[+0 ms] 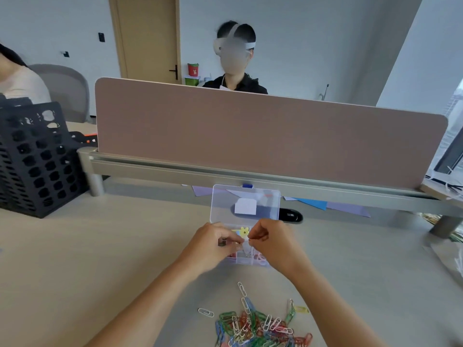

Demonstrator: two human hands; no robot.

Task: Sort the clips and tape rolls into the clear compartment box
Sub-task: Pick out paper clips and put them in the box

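Left hand [215,244] and right hand [271,242] at frame centre, fingertips together pinching white clips [246,249], above open clear compartment box [223,204], loose coloured clip pile [258,326] at lower centre

Office: shared desk [100,246], divider panel [250,136], swivel chair [67,88], black file crate [37,171], person [235,82] seated opposite.
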